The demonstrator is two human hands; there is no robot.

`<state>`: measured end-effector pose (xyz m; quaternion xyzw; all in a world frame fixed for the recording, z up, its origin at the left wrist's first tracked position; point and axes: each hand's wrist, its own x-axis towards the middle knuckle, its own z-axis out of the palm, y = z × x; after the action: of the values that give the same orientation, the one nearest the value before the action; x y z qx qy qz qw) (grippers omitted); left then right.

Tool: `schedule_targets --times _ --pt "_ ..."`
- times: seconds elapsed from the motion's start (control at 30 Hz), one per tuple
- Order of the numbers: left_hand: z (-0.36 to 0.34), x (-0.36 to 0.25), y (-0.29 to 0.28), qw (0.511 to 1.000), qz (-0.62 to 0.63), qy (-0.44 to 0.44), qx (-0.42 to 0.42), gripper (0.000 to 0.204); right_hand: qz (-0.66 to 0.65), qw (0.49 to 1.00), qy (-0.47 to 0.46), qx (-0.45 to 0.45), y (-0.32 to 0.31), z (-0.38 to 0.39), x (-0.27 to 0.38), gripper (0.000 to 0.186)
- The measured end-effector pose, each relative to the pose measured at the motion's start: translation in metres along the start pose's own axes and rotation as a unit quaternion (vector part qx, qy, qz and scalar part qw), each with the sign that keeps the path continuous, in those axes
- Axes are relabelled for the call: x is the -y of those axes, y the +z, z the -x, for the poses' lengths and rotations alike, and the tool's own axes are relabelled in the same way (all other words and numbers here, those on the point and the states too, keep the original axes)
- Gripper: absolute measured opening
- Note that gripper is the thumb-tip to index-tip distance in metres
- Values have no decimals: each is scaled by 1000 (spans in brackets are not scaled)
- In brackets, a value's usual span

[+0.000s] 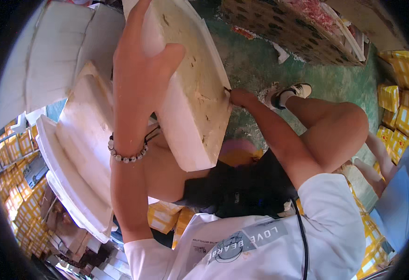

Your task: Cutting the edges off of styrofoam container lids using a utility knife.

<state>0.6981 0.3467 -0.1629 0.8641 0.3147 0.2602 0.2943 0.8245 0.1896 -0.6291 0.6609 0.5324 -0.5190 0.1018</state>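
A large white foam box with a dented, yellowish face stands tilted above my lap. My left hand grips its left side, with the thumb spread over the foam and the fingertips partly out of sight at the top. A beaded bracelet circles that wrist. Against the box's right edge, my right hand is closed, the fingers pinched together. A small dark tip pokes out between those fingers and the foam; I cannot make out what it is.
White foam boxes lean at my left, near a padded white cover. Yellow-and-white cartons are stacked on both sides. A brown carton stands ahead on the green floor. Another person's blue clothing shows at right.
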Motion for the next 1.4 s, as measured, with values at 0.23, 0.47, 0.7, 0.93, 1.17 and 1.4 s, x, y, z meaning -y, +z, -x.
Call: schedule_targets --times 0.23,0.47,0.7,0.93,1.17,1.4 --pt "-2 9 11 999 34 -38 -5 76 -39 996 76 23 -37 37 16 45" --pt "-14 -78 25 993 38 -111 12 75 -43 999 -11 14 -9 46 -40 44" --pt "-19 -7 14 997 -2 -70 21 73 -138 989 -27 -43 29 37 -36 21" --pt "1 7 1 998 50 -37 -10 74 -305 944 27 -126 59 78 69 25" --pt "-16 -42 32 978 129 -163 -21 75 -308 911 125 -245 127 38 27 35" --pt "-12 -60 56 983 142 -92 -67 76 -362 898 171 -183 147 5 52 51"
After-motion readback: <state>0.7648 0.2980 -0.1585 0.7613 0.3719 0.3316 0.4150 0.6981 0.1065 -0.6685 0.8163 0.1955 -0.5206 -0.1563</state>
